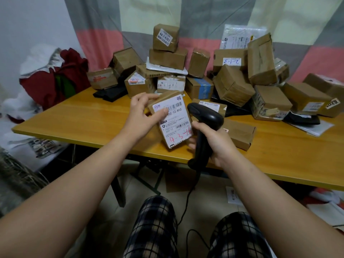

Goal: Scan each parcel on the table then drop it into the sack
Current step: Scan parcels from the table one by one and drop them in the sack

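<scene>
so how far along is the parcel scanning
Done: cannot tell; nothing shows where scanned parcels went. In hand: the left hand holds a labelled parcel while the right hand grips the scanner beside it. Left: that parcel's drop, plus the big pile of boxes on the table.

Person's body: left forearm (pixel 80 179) and right forearm (pixel 270 187) bare behind left hand (pixel 141 116) and right hand (pixel 214 142); below the hands, dark-and-cream checked trousers (pixel 154 229).

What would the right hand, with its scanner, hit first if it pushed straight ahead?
Probably the labelled parcel that the left hand holds; the scanner in the right hand looks close to it.
</scene>
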